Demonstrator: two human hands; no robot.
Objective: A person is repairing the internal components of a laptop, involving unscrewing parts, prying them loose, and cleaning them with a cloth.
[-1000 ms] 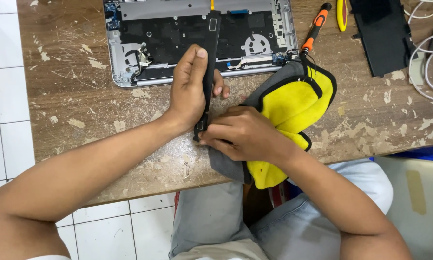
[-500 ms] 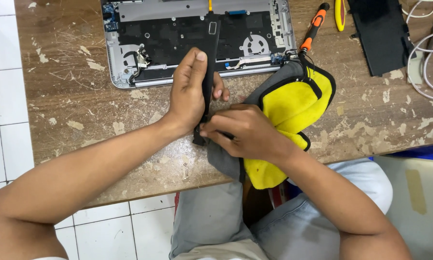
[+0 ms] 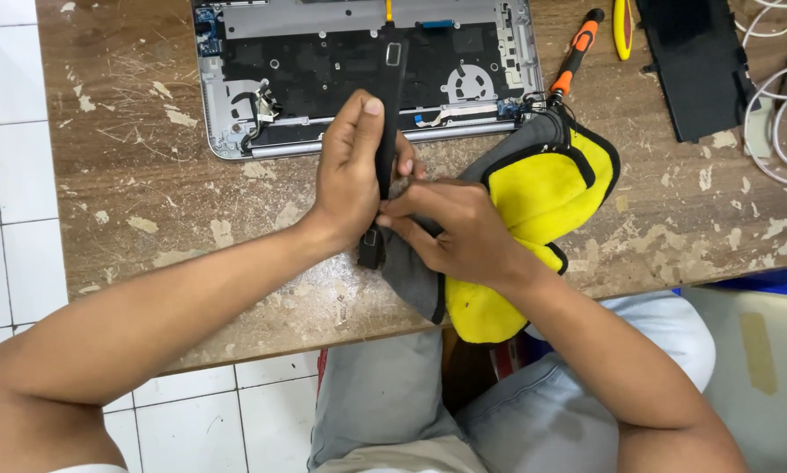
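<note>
Scuffed wooden bench point(image 3: 148, 184) over white tiles, I'm watching the left hand point(image 3: 354, 175) gripping a long, narrow black strip point(image 3: 388, 96) upright above the bench, right hand point(image 3: 455, 232) pinching its lower part, yellow-grey cloth point(image 3: 542, 201) beneath, opened laptop point(image 3: 358, 70) behind.

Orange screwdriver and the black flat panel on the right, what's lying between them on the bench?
In the head view, a yellow-handled tool lies between the orange screwdriver and the black panel.

Long, narrow black strip point(image 3: 388, 114) held upright above the bench; grey-and-yellow cloth point(image 3: 534, 193) bunched against its lower end.
</note>
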